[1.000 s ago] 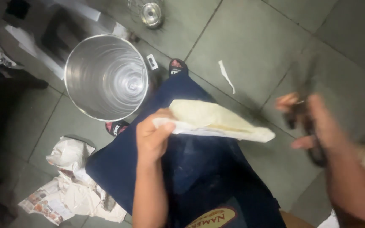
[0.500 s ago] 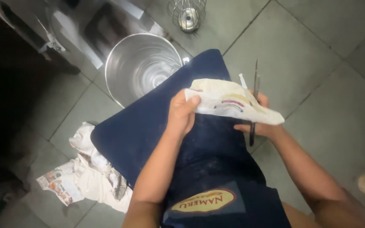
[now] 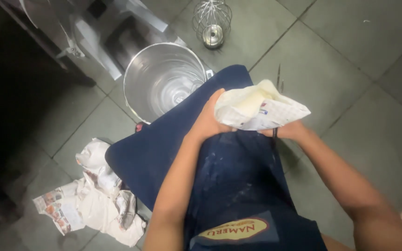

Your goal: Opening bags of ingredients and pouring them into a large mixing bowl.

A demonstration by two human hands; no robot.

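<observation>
Left hand (image 3: 210, 122) grasping crumpled white paper packet (image 3: 257, 108), right hand (image 3: 291, 131) gripping beneath (thin dark scissors (image 3: 279, 81) pinned alongside), round steel bowl (image 3: 164, 79) near.

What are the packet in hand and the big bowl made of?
Packet: seemingly thin plastic film, white, printed; it crumples softly in the left hand and right hand. Bowl: bare metal, probably stainless steel; bright brushed reflections inside.

open tiled floor (image 3: 350, 60) beyond and right of the right hand (image 3: 291, 131). ahead-left of the left hand (image 3: 208, 122), blocked by a steel bowl (image 3: 164, 81); whisk (image 3: 212, 21) farther ahead; crumpled paper (image 3: 94, 195) down left.
</observation>
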